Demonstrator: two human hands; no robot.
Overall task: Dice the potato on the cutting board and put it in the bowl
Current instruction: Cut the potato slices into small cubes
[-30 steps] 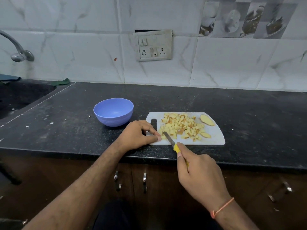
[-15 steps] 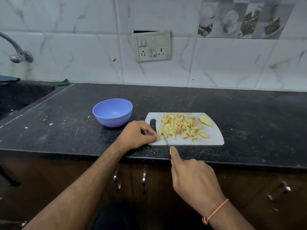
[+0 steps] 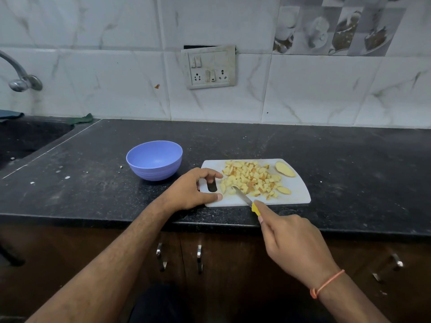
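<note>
A pile of diced potato (image 3: 250, 179) covers the middle of the white cutting board (image 3: 296, 194), with an uncut slice (image 3: 285, 169) at its far right corner. My left hand (image 3: 193, 190) grips the board's left end at the handle slot, thumb on the front edge and fingers over the top. My right hand (image 3: 289, 241) holds a yellow-handled knife (image 3: 245, 198), whose blade tip touches the near left side of the pile. The blue bowl (image 3: 154, 159) stands empty to the left of the board.
The black counter's front edge (image 3: 116, 217) runs just below the board. A sink (image 3: 25, 138) with a tap (image 3: 21, 78) lies at the far left. A wall socket (image 3: 208, 66) sits on the tiled wall behind. Cabinet handles (image 3: 179, 256) show below.
My right hand has pushed the knife forward, and its tip now reaches into the pile's left edge. My left hand keeps its hold on the board's end.
</note>
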